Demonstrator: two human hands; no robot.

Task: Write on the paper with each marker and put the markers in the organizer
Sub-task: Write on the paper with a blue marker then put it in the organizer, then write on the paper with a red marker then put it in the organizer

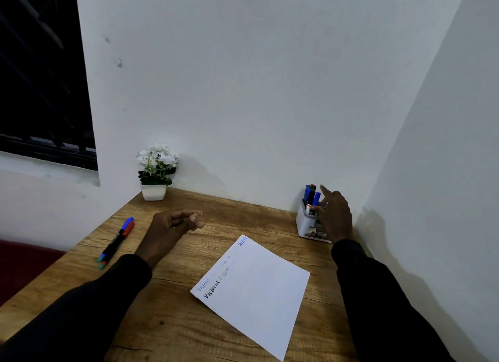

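Black-sleeved right hand (pixel 334 215) is seen right up against the organizer (pixel 303 222), index finger stuck out. Whether a marker is actually being pinched can't be told, it's too blurry. The stored markers (pixel 309 194) are stood upright in the organizer, just left of those fingers. The left hand (pixel 172 224) is held loose above the wooden desk (pixel 167 321), nothing gripped. The paper (pixel 256 294) is laid between the two hands, nearer the body. Some loose markers (pixel 118 238) are left lying just left of the left hand.
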